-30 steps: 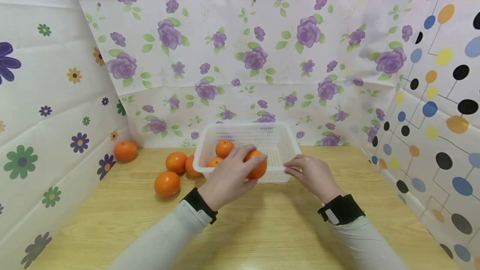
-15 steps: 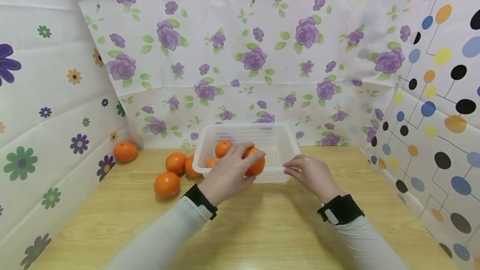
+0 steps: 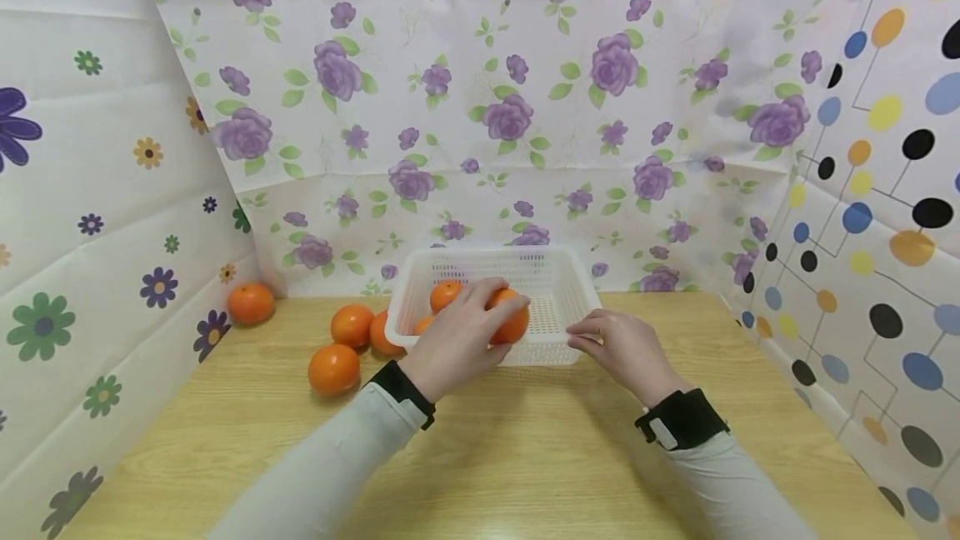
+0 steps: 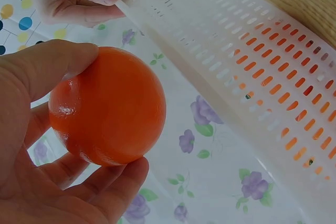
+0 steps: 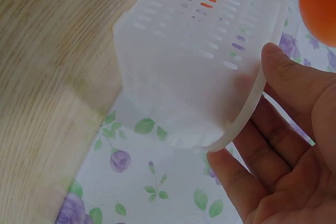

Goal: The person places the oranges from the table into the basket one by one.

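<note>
My left hand (image 3: 459,342) holds an orange (image 3: 513,320) over the front rim of a white plastic basket (image 3: 553,350). In the left wrist view the thumb and fingers curl round this orange (image 4: 113,108), which is apart from the basket wall. My right hand (image 3: 624,355) pinches the basket's front right corner; the right wrist view has the thumb (image 5: 278,59) on one side of the rim and fingers beneath it. Inside the basket, at its left end, lie an orange (image 3: 446,296) and another orange (image 3: 422,325) partly hidden by my left hand.
Left of the basket, three oranges sit close together: a back one (image 3: 352,325), a front one (image 3: 334,369) and one against the basket (image 3: 385,335). A further orange (image 3: 251,303) lies by the left cloth wall. Flowered cloth (image 3: 510,119) hangs behind the wooden table (image 3: 540,457).
The left hand has shifted slightly left and away from me with the orange, a little farther over the basket. The right hand keeps its place on the rim.
</note>
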Motion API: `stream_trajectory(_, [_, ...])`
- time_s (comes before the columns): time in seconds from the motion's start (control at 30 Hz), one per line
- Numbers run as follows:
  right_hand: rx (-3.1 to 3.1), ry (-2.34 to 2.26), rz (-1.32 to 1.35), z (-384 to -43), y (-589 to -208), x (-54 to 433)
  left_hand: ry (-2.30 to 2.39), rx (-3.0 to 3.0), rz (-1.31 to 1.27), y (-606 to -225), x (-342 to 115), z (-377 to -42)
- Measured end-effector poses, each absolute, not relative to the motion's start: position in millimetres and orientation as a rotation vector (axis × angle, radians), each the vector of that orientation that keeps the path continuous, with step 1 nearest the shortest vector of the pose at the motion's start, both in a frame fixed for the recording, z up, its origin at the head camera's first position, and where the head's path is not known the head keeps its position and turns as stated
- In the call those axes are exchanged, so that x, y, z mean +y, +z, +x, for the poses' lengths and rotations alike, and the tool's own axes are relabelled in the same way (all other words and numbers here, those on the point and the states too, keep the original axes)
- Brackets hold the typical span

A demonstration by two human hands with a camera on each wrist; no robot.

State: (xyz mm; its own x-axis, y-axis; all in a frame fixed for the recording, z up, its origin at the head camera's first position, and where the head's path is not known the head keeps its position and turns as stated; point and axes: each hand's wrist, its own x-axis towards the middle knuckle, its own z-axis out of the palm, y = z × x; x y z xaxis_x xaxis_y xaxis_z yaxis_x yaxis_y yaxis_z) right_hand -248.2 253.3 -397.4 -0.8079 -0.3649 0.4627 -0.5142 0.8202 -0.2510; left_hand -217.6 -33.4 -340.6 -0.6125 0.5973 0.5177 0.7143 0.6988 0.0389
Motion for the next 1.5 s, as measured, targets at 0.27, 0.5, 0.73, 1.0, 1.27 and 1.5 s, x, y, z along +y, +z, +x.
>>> stream_trajectory(0.27, [-2.606, 0.510, 0.662, -247.3, -396.7, 253.1, -0.354, -2.456, -1.002, -337.2, -33.5, -223.1])
stream_trajectory(0.5, [-2.618, 0.509, 0.656, -246.1, -394.8, 252.6, -0.359, -2.470, -1.006, -335.4, -34.3, -226.1])
stream_trajectory(0.73, [-2.635, 0.505, 0.648, -246.4, -394.3, 252.7, -0.345, -2.487, -1.003, -334.4, -32.9, -230.8])
stream_trajectory(1.0, [-2.617, 0.512, 0.657, -247.0, -395.5, 253.0, -0.322, -2.487, -1.006, -332.9, -30.1, -238.5])
stream_trajectory(1.27, [-2.608, 0.513, 0.668, -246.6, -396.4, 253.3, -0.295, -2.547, -0.990, -333.7, -30.4, -246.6])
stream_trajectory(1.5, [-2.601, 0.525, 0.665, -245.9, -395.9, 253.7, -0.249, -2.607, -0.946, -327.1, -30.8, -252.4])
